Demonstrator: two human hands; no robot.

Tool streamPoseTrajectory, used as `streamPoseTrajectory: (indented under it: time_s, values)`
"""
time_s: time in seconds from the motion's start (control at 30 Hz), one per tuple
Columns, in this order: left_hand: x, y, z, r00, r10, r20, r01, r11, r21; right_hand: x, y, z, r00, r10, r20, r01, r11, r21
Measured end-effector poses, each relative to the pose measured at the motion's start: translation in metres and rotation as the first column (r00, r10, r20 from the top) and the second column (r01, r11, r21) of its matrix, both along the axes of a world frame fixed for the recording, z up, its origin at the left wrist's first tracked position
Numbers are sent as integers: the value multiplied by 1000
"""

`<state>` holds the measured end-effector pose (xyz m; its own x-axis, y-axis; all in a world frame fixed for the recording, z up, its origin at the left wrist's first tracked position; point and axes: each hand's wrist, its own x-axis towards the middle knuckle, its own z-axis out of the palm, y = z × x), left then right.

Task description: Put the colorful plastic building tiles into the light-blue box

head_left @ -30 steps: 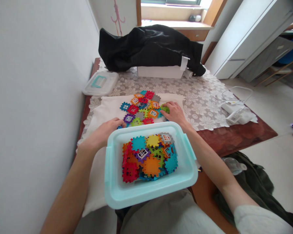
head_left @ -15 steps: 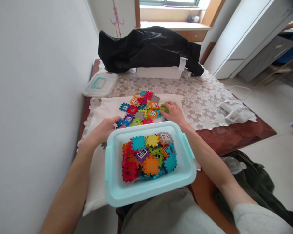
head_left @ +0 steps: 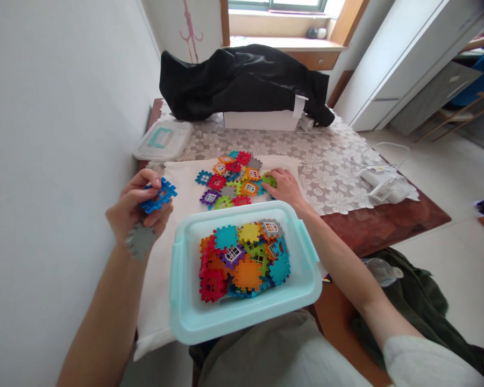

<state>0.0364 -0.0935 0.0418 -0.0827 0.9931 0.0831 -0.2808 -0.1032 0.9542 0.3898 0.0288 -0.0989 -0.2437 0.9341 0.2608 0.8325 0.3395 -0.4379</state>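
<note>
My left hand (head_left: 139, 201) is raised left of the tub, its fingers closed on a blue building tile (head_left: 159, 196) with notched edges. A grey notched tile (head_left: 140, 240) hangs at the underside of the same hand, by the wrist. Over the far side of the tub reaches my right hand (head_left: 284, 185), thumb and fingers around a green tile (head_left: 270, 180) at the right of a loose spread of tiles (head_left: 228, 192) on white cloth. The light-turquoise tub (head_left: 242, 320) in front of me holds many tiles, among them an orange one (head_left: 247, 275).
A white lid with a turquoise handle (head_left: 161, 141) lies at the back left by the wall (head_left: 64, 134). Black sheeting (head_left: 246, 80) covers a white box (head_left: 260, 120) at the back. A white device with a cable (head_left: 383, 183) sits at the right table edge.
My left hand has lifted from the spread of tiles and moved left and toward me, carrying the blue tile. My right hand has stayed at the green tile.
</note>
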Motion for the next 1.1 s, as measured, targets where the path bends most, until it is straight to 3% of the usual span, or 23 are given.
streamPoseTrajectory:
  time_s: [0.13, 0.2, 0.27, 0.33, 0.37, 0.43, 0.57, 0.67, 0.8, 0.93, 1.1]
  values:
    - [31, -20, 13, 983, 68, -173, -47, 991, 124, -1, 1, -2, 999, -7, -42, 7, 1000, 12]
    - [43, -28, 14, 927, 2, -375, 55, 989, 140, -1, 1, -3, 998, -22, -62, 23, 1000, 17]
    - [47, -33, 15, 811, -134, -570, 219, 972, 84, -1, 1, -3, 996, -36, -83, 38, 999, 19]
    - [46, -36, 17, 702, -254, -666, 354, 935, 16, -2, 1, -3, 993, -43, -110, 46, 999, 20]
    - [44, -37, 18, 681, -289, -673, 391, 920, 1, -2, 1, -3, 991, -46, -125, 49, 999, 21]
    - [40, -35, 19, 720, -296, -628, 402, 915, 30, -3, 0, -2, 985, -53, -163, 58, 998, 27]
    - [39, -26, 14, 871, -98, -481, 184, 973, 136, -5, 1, -1, 960, -74, -270, 91, 994, 53]
    - [43, -22, 9, 909, 36, -415, 35, 986, 162, -7, 2, -1, 939, -82, -334, 104, 993, 48]
    - [52, -25, 11, 891, 185, -414, -91, 967, 237, -9, 2, -1, 930, -67, -361, 85, 996, 36]
    - [58, -28, 19, 833, 268, -484, -122, 942, 313, -11, 1, -1, 926, -51, -375, 77, 996, 54]
    - [35, -23, 15, 796, 341, -501, -201, 929, 312, -13, 0, -2, 933, -63, -353, 88, 995, 56]
